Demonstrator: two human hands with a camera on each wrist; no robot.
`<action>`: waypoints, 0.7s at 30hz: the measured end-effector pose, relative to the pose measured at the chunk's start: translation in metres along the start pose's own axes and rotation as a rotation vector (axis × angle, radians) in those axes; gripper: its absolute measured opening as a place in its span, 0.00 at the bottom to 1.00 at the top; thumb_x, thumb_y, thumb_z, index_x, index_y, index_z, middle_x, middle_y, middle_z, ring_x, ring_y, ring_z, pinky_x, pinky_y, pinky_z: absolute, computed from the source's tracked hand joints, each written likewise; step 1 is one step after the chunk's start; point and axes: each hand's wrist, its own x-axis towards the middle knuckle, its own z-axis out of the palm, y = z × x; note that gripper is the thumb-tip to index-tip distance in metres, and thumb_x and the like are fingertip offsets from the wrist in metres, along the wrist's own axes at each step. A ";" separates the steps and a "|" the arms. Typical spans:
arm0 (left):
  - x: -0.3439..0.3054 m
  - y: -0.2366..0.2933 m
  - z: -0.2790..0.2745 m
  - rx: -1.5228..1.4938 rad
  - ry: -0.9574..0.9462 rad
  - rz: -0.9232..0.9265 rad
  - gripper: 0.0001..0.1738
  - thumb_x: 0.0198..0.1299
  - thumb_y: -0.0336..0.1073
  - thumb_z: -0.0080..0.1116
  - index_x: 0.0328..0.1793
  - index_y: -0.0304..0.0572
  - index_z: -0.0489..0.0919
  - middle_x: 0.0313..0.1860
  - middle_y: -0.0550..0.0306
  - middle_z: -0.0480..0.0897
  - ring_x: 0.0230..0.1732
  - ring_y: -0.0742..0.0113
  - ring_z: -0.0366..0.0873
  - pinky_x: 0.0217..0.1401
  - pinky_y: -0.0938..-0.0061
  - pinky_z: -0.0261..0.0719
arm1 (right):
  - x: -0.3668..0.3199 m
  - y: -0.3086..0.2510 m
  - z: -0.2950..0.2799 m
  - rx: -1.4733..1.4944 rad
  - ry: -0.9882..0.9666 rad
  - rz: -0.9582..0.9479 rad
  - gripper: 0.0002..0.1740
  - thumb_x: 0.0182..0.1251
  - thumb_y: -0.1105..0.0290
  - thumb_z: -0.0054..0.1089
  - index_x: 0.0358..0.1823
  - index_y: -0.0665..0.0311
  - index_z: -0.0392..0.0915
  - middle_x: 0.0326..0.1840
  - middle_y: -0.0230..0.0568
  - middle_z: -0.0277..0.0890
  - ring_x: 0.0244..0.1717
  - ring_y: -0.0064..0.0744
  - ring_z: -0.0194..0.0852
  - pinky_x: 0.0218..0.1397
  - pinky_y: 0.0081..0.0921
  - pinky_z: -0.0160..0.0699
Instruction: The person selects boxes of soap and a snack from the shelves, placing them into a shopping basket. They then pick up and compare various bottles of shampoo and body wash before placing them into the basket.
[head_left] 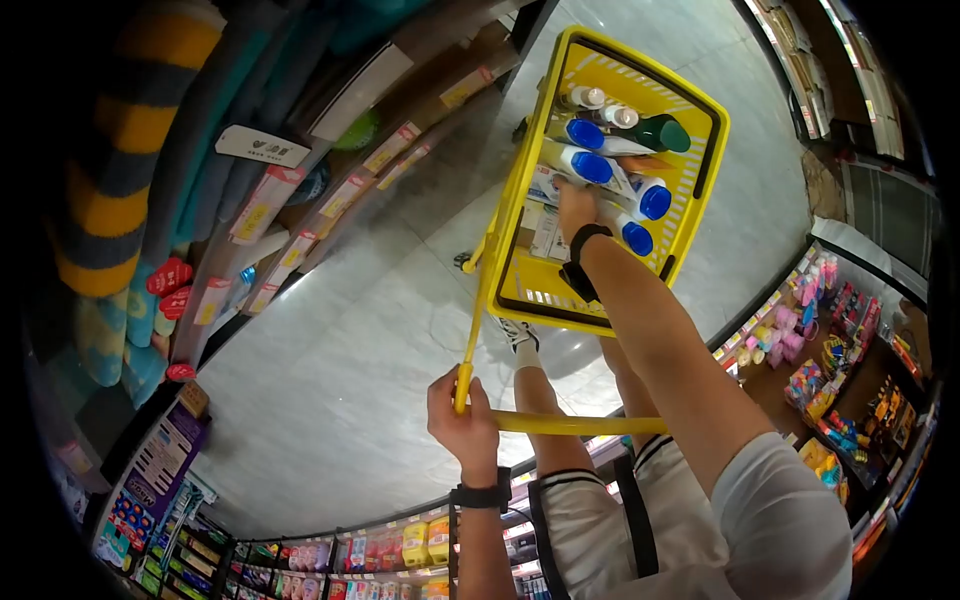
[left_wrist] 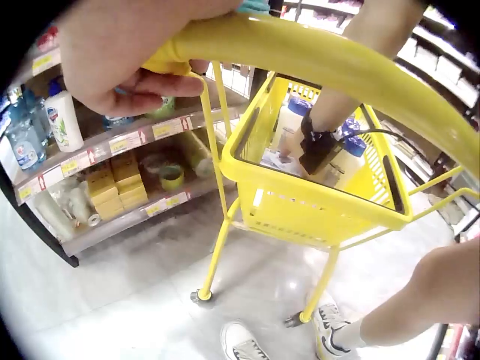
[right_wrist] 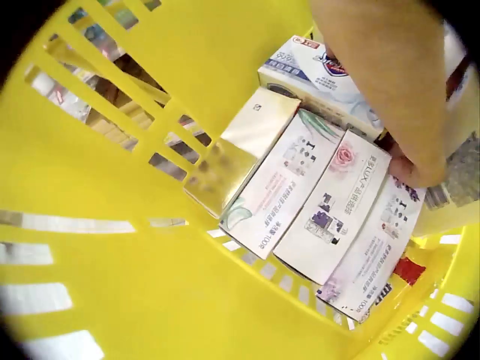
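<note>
In the head view the left hand (head_left: pixel 465 420) curls round the yellow cart handle (head_left: pixel 580 425) near its corner; in the left wrist view this hand (left_wrist: pixel 135 56) is at the handle (left_wrist: pixel 300 56). The right hand (head_left: pixel 577 207) reaches down into the yellow basket (head_left: pixel 555 310), among blue-capped bottles (head_left: pixel 590 167) and boxes. In the right wrist view the right hand (right_wrist: pixel 397 105) is against a white-and-blue box (right_wrist: pixel 319 79) and beside a row of white printed boxes (right_wrist: pixel 330 206), with a gold-and-white box (right_wrist: pixel 244 146) next to them. Its fingers are mostly hidden.
A dark green cap (head_left: pixel 674 136) shows among the basket's bottles. Shelves with price tags (head_left: pixel 340 195) stand on the left, with folded striped textiles (head_left: pixel 130 150). More goods shelves (head_left: pixel 810 370) stand on the right. The person's shoes (left_wrist: pixel 241 341) are on the tiled floor (left_wrist: pixel 142 292) by the cart's wheels.
</note>
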 end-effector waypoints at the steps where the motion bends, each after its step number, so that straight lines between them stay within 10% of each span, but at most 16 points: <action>1: 0.000 -0.001 0.000 0.003 0.000 -0.001 0.14 0.53 0.22 0.61 0.47 0.30 0.78 0.37 0.51 0.79 0.34 0.65 0.75 0.39 0.74 0.75 | 0.021 0.018 0.011 0.027 -0.019 0.003 0.45 0.49 0.45 0.65 0.60 0.73 0.68 0.62 0.64 0.68 0.64 0.58 0.64 0.67 0.42 0.59; 21: 0.003 0.004 -0.013 -0.082 -0.152 -0.124 0.18 0.53 0.28 0.63 0.50 0.32 0.77 0.46 0.45 0.79 0.46 0.53 0.78 0.50 0.66 0.76 | -0.083 -0.008 -0.037 0.506 0.007 -0.283 0.36 0.42 0.70 0.72 0.54 0.74 0.67 0.50 0.55 0.76 0.53 0.48 0.74 0.60 0.34 0.68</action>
